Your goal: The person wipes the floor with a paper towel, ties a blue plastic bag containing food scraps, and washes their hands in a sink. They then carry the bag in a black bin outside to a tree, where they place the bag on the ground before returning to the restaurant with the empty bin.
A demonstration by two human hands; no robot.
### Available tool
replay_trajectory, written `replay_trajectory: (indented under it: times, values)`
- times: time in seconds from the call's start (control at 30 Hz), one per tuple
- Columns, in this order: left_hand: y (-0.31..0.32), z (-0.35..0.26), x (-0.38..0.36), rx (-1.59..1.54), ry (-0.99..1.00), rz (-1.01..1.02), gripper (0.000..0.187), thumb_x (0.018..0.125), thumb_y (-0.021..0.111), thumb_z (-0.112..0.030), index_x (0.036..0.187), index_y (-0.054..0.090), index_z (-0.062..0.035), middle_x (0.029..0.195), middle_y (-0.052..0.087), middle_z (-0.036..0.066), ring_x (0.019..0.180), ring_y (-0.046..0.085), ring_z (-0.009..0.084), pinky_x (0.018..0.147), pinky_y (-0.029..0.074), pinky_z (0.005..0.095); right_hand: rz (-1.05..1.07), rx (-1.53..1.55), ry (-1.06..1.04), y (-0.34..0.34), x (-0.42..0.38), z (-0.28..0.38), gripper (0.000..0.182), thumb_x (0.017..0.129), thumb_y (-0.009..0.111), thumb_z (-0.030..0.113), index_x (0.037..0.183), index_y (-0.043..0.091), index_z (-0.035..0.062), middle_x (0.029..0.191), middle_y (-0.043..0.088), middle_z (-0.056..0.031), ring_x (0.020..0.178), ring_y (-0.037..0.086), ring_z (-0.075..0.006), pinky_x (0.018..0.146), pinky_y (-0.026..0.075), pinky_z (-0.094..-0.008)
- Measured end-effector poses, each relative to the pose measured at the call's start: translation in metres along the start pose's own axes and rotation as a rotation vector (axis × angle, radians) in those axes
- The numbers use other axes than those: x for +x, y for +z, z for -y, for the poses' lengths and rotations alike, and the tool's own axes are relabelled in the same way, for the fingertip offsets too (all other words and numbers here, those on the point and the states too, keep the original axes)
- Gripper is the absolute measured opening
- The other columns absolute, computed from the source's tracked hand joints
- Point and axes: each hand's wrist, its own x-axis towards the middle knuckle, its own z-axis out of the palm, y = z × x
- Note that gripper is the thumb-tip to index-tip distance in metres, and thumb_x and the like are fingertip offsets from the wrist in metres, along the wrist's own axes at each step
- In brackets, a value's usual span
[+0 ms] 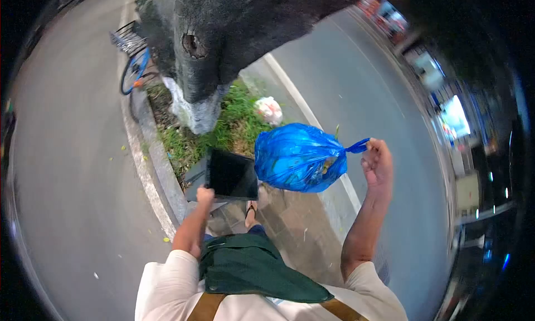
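My right hand (377, 160) pinches the twisted neck of a full blue plastic bag (298, 156), which hangs out in front of me, bulging to the left of the fingers. Through its thin film some of the contents show, though not clearly. At my left, the closed fingers of my left hand (205, 195) grip the near edge of a dark rectangular box-like container (231, 176). Its black face is turned up toward me, and a grey side shows at its left. The bag's left side reaches right up to the container's edge in this view.
A thick tree trunk (200, 42) with a pale wrapped base leans overhead. Around it lies a grass strip (239, 106) with a white plastic bag (268, 110). A blue bicycle (135, 70) stands by the kerb (147, 176). Roads run on both sides; paving (301, 215) lies underfoot.
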Motion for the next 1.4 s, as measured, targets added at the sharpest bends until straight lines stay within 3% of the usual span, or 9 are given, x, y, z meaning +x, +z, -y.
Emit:
replay_trajectory:
  times: [0.4,0.57,0.67,0.8,0.9,1.0,1.03,1.13,1.4]
  values:
    - [-0.115,0.044,-0.124,-0.907,-0.090,-0.679,0.080,0.080,0.055,0.002,0.149,0.015,-0.0042,0.110,0.057,0.019,0.084,0.065,0.0302,0.058,0.062,0.0393,0.501,-0.639,0.106,0.039,0.372,-0.175,0.026,0.077,0.060,0.019,0.054,0.052,0.0097,0.051,0.040,0.0041,0.044,0.033,-0.0088,0.041,0.019,-0.0297]
    - [-0.130,0.109,-0.211,-1.191,-0.031,-0.959,0.050,0.077,0.053,0.004,0.124,0.038,-0.0063,0.100,0.050,0.016,0.079,0.059,0.0318,0.059,0.061,0.0447,0.528,-0.684,0.144,0.081,0.457,-0.258,0.022,0.071,0.059,0.015,0.052,0.051,0.0062,0.052,0.040,-0.0005,0.049,0.036,-0.0122,0.045,0.025,-0.0333]
    - [-0.133,0.249,-0.233,-0.772,0.118,-1.032,0.040,0.077,0.056,0.003,0.114,0.040,-0.0031,0.099,0.046,0.016,0.084,0.057,0.0328,0.063,0.059,0.0461,0.619,-0.896,0.181,0.132,0.493,-0.289,0.023,0.071,0.061,0.019,0.056,0.057,0.0030,0.055,0.049,-0.0045,0.052,0.045,-0.0151,0.047,0.033,-0.0346]
    - [-0.096,0.255,-0.314,-0.924,0.029,-1.220,0.020,0.078,0.058,0.000,0.094,0.047,-0.0002,0.091,0.048,0.014,0.081,0.058,0.0302,0.065,0.060,0.0415,0.785,-1.315,-0.171,0.207,0.592,-0.397,0.025,0.070,0.063,0.024,0.064,0.064,0.0001,0.064,0.063,-0.0113,0.058,0.058,-0.0214,0.052,0.044,-0.0367]
    - [-0.077,0.185,-0.374,-1.235,-0.118,-1.367,0.012,0.078,0.059,-0.002,0.083,0.049,-0.0003,0.085,0.050,0.012,0.076,0.060,0.0275,0.067,0.061,0.0374,0.842,-1.500,-0.242,0.265,0.615,-0.450,0.026,0.071,0.064,0.026,0.064,0.065,0.0010,0.064,0.063,-0.0113,0.054,0.058,-0.0243,0.051,0.045,-0.0381]
    - [-0.063,0.258,-0.407,-0.983,-0.093,-1.398,0.008,0.080,0.058,-0.003,0.084,0.052,0.0001,0.081,0.056,0.011,0.072,0.063,0.0254,0.066,0.062,0.0337,0.912,-1.201,0.058,0.299,0.637,-0.536,0.010,0.075,0.061,0.016,0.073,0.063,0.0061,0.060,0.053,-0.0065,0.048,0.050,-0.0254,0.047,0.043,-0.0395]
    - [-0.069,0.245,-0.417,-1.346,-0.176,-1.423,0.007,0.080,0.058,-0.004,0.084,0.055,0.0006,0.081,0.061,0.012,0.072,0.065,0.0250,0.065,0.063,0.0326,0.884,-1.021,0.226,0.299,0.642,-0.564,0.007,0.077,0.060,0.014,0.077,0.063,0.0070,0.061,0.051,-0.0053,0.049,0.049,-0.0248,0.046,0.042,-0.0391]
    - [-0.079,0.271,-0.436,-1.405,-0.239,-1.438,0.008,0.083,0.057,-0.004,0.084,0.053,0.0026,0.085,0.061,0.014,0.074,0.066,0.0266,0.070,0.063,0.0320,0.992,-0.980,0.160,0.317,0.563,-0.565,0.025,0.082,0.058,0.013,0.107,0.055,0.0109,0.070,0.050,-0.0027,0.057,0.051,-0.0198,0.045,0.041,-0.0355]
    - [-0.141,0.347,-0.417,-1.573,-0.227,-1.378,0.008,0.084,0.057,0.000,0.085,0.052,0.0056,0.091,0.058,0.017,0.085,0.065,0.0303,0.079,0.063,0.0377,0.724,-0.631,0.311,0.197,0.441,-0.586,0.029,0.089,0.052,0.011,0.114,0.039,0.0178,0.068,0.047,-0.0036,0.054,0.050,-0.0178,0.044,0.040,-0.0313]
